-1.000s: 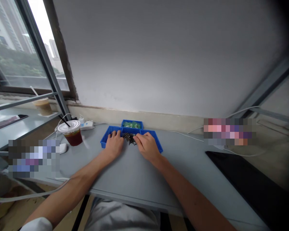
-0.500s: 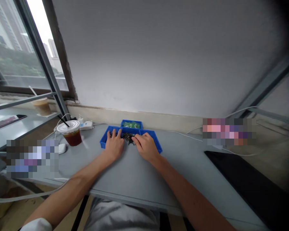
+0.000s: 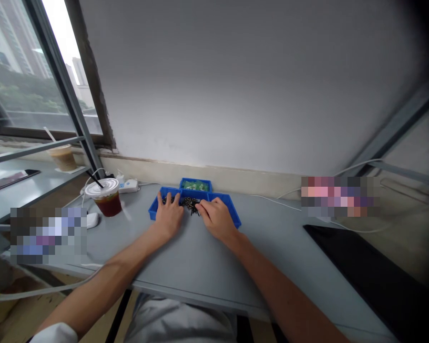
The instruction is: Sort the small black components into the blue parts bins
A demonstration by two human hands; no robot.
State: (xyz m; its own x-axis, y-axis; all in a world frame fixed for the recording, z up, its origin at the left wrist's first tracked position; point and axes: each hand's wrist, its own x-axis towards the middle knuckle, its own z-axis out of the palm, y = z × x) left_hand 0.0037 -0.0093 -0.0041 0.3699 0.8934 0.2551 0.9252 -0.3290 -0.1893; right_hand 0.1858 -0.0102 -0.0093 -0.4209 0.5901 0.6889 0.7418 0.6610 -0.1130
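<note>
Barely any change from a moment earlier: the left hand (image 3: 169, 215) and right hand (image 3: 216, 219) stayed at the dark bits (image 3: 190, 205) in the blue tray (image 3: 153, 212), couldn't tell if either was gripping.

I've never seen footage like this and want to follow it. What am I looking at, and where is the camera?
These pictures come from one camera worn on a person's head, looking forward and down, so the two forearms reach out from the viewer. There is no machine here: the left hand and right hand are bare. They rest at blue plastic trays on a grey table, around a heap of small dark parts. Whether either hand holds a piece is too small to tell. Further left stand a lidded drink cup and a computer mouse.
</note>
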